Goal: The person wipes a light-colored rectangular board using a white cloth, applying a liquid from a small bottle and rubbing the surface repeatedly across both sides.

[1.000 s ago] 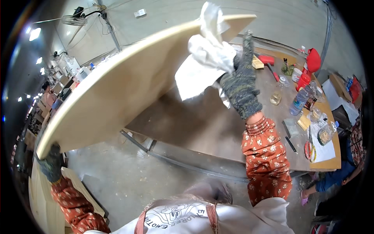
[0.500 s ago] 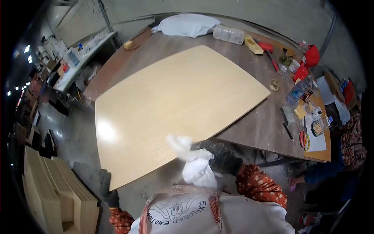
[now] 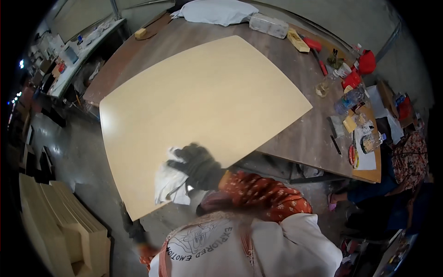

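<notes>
A large pale wooden board (image 3: 207, 97) with curved edges lies on the table, its near left part jutting past the table edge. My right hand (image 3: 197, 165), in a dark grey knit glove, presses a bunched white cloth (image 3: 170, 184) on the board near its front edge. Part of the cloth droops over that edge. My left hand (image 3: 133, 228), gloved alike, grips the board by its near left corner; most of its fingers are hidden by the board.
Along the table's (image 3: 295, 147) right side are plastic bottles (image 3: 350, 100), scissors (image 3: 353, 156) and a red-handled tool (image 3: 318, 55). A wrapped block (image 3: 268, 25) and white cloth bundle (image 3: 217, 11) lie at the back. Stacked wooden panels (image 3: 60, 226) stand at lower left. Someone in patterned clothing (image 3: 410, 159) is at right.
My right hand has moved left with the white cloth, from beyond the board's front edge onto its surface. My left hand stays at the corner. The view has shifted slightly.
</notes>
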Demonstrator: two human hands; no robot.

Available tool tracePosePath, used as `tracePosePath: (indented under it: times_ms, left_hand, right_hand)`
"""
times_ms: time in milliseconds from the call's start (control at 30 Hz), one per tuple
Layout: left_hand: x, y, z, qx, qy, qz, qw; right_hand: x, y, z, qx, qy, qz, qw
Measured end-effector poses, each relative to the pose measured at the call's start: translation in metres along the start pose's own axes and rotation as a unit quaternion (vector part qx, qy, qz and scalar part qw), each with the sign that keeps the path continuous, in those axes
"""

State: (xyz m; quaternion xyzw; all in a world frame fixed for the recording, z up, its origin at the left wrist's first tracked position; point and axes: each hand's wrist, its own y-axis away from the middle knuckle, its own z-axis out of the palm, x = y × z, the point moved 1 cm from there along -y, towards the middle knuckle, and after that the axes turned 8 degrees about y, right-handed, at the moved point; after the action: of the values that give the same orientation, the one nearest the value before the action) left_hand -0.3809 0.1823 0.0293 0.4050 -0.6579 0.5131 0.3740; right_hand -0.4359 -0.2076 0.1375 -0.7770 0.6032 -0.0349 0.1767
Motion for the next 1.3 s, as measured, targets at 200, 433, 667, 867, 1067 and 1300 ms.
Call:
tracePosePath:
  times_ms: [200, 433, 667, 867, 1067, 1300]
  left_hand:
    - [0.052, -0.003, -0.014, 0.157, 0.117, -0.199, 0.96]
    - [0.051, -0.032, 0.072, 0.203, -0.232, -0.105, 0.946]
    - [0.048, -0.06, 0.078, 0.232, -0.319, -0.146, 0.907]
    - [-0.028, -0.166, 0.029, 0.172, -0.25, -0.07, 0.95]
    - [-0.074, -0.287, 0.061, 0.059, -0.176, -0.042, 0.982]
    - [-0.039, -0.377, 0.137, -0.012, -0.457, 0.035, 0.888]
  right_hand:
    - [0.209, 0.078, -0.03, 0.106, 0.205, 0.299, 0.926]
    - [0.359, 0.154, -0.093, 0.106, 0.168, 0.535, 0.821]
    - [0.338, 0.17, -0.092, 0.072, 0.224, 0.566, 0.79]
    - [0.244, 0.218, -0.088, 0.072, 0.215, 0.65, 0.725]
    - [0.152, 0.231, -0.079, 0.02, 0.248, 0.74, 0.624]
    - [0.1, 0.193, -0.06, 0.043, 0.322, 0.671, 0.667]
